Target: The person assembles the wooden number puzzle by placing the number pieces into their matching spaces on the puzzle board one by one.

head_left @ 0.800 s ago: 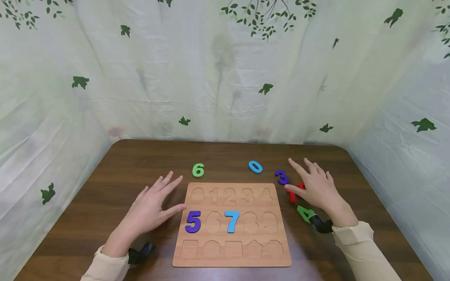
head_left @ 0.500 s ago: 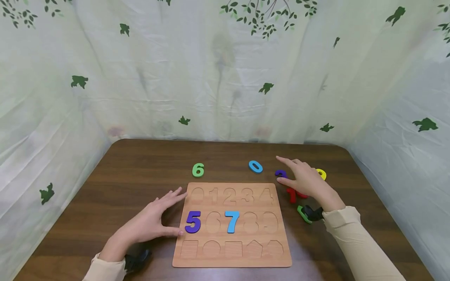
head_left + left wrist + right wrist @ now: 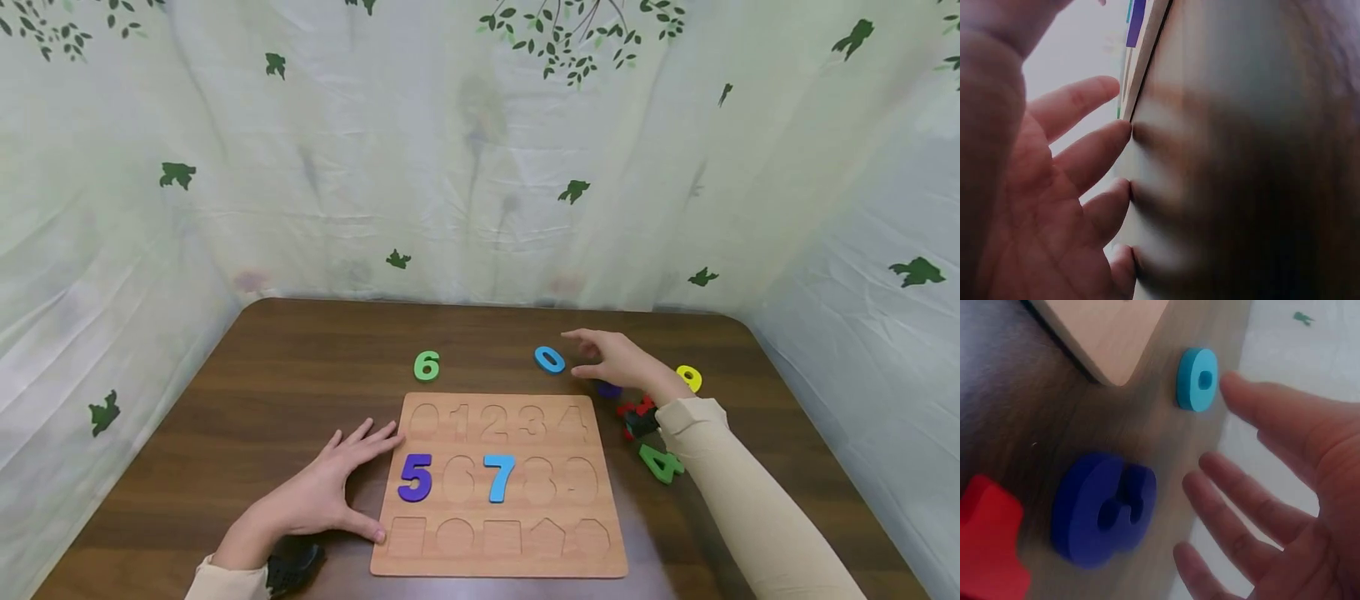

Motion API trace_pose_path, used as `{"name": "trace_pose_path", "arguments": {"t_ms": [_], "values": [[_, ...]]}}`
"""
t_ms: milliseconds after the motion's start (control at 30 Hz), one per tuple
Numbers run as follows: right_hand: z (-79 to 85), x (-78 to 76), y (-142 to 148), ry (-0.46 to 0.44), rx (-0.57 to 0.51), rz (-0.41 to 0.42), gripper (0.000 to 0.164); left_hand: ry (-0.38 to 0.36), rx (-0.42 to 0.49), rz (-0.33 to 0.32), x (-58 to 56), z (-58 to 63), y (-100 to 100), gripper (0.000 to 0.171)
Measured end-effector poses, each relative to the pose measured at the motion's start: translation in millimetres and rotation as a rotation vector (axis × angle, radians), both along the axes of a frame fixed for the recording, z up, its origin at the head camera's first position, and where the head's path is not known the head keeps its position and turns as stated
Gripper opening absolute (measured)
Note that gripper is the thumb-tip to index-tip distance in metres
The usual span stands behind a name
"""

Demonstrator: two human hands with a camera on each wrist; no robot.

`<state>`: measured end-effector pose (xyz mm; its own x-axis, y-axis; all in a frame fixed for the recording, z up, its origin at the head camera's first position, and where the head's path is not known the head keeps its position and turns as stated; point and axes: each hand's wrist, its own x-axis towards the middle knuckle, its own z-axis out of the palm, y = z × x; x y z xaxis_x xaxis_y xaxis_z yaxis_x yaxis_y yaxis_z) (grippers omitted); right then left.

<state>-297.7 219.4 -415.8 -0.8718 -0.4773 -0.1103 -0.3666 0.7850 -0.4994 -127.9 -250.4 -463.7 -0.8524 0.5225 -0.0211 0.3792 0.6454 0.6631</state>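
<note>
A wooden number puzzle board [image 3: 498,521] lies near the table's front, with the purple number 5 [image 3: 415,478] and the blue number 7 [image 3: 498,479] in its middle row. My left hand [image 3: 322,492] is spread at the board's left edge, thumb and fingertips right at the rim. Just right of the blue number 0 [image 3: 550,360], my right hand [image 3: 618,358] hovers with thumb and index apart and nothing between them. Beneath that hand is the purple number 3 [image 3: 1104,509], mostly covered in the head view but plain in the right wrist view.
Behind the board lies a green number 6 [image 3: 427,366]. To its right are a yellow number 9 [image 3: 689,378], red pieces [image 3: 637,407] partly hidden by the wrist camera, and a green number 4 [image 3: 661,463]. A white leaf-print curtain [image 3: 465,167] surrounds the table.
My right hand has moved left over the purple 3 toward the blue 0, uncovering the yellow 9 and the green 4. My left hand has slid down along the board's left edge.
</note>
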Motion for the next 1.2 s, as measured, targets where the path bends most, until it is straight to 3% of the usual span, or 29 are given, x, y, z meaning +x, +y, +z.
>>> {"name": "trace_pose_path", "arguments": {"t_ms": [533,933,1200], "values": [[-12.8,-28.3,-20.7,-0.117,-0.074,0.006,0.068,0.027,0.018,0.017,4.9,-2.3,-1.4,0.123],[-18.6,-35.7,-24.3,-0.144,-0.157,0.060,0.063,0.023,-0.008,0.013,3.6,-5.1,-0.4,0.120],[-20.1,-38.0,-27.5,-0.155,-0.145,0.034,0.058,0.015,-0.012,0.021,4.5,-4.9,-0.2,0.120]]}}
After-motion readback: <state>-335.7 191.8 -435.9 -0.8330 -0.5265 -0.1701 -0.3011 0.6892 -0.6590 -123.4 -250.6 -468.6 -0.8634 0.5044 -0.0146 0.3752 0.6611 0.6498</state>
